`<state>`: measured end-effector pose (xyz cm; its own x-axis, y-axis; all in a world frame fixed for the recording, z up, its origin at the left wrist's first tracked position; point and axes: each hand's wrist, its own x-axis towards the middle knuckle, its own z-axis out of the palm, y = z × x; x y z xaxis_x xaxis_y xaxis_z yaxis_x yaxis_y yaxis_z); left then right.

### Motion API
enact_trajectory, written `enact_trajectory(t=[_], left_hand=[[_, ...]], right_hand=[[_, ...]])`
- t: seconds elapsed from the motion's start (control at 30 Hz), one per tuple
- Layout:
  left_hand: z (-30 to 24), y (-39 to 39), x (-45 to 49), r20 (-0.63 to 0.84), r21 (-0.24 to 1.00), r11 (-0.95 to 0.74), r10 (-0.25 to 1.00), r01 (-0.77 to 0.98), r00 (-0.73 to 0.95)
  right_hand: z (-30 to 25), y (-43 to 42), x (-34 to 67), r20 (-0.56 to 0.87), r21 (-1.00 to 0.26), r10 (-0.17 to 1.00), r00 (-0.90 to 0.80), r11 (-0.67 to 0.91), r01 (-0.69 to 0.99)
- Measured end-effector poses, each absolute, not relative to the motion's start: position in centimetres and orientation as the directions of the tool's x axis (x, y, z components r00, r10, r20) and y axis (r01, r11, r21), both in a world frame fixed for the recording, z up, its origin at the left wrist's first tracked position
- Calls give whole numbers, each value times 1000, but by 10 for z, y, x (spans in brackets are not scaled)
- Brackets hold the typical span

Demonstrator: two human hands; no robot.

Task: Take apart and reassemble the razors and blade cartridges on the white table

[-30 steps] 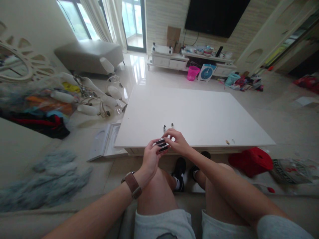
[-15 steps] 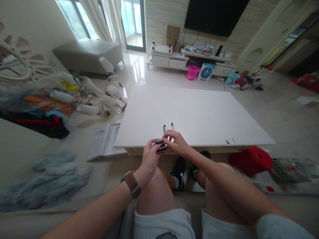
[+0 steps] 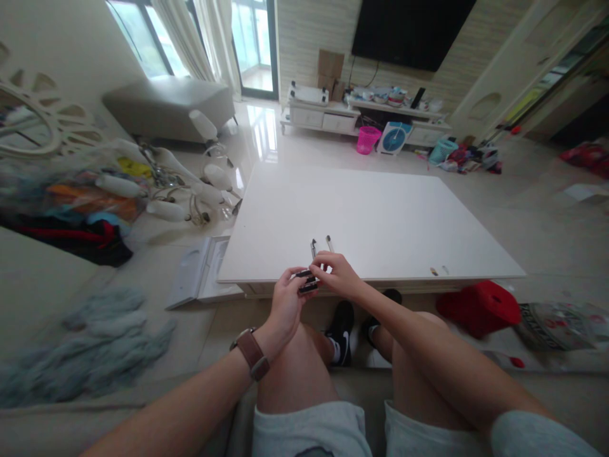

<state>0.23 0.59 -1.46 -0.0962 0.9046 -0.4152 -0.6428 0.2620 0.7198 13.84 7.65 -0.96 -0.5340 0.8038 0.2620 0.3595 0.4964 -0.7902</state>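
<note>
My left hand (image 3: 284,303), with a watch (image 3: 250,353) on the wrist, has its fingers wrapped round a small black object with light edges (image 3: 307,287). It is held just off the table's near edge, too small for me to name its kind. My right hand (image 3: 334,273) is closed in a pinch at the object's right end; what lies between its fingertips is hidden. Just beyond the hands, a slim metal tool (image 3: 313,246) and a thin light stick with a dark tip (image 3: 329,242) lie on the white table (image 3: 380,216).
Small bits (image 3: 434,271) lie near the table's front right edge. An open white box (image 3: 200,266) is on the floor at left, below a lamp with white shades (image 3: 204,184). A red bundle (image 3: 480,308) and a printed bag (image 3: 561,324) sit at right.
Both hands stay in nearly the same place around the black object, with only slight finger movement. The things on the table have not moved.
</note>
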Motion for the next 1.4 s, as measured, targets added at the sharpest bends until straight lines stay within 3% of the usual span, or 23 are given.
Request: enact_trajectory(t=[1.4], left_hand=[[-18, 5, 3, -397, 734, 263, 914, -627, -82]], right_hand=[[-13, 77, 136, 252, -764, 807, -534, 505, 402]])
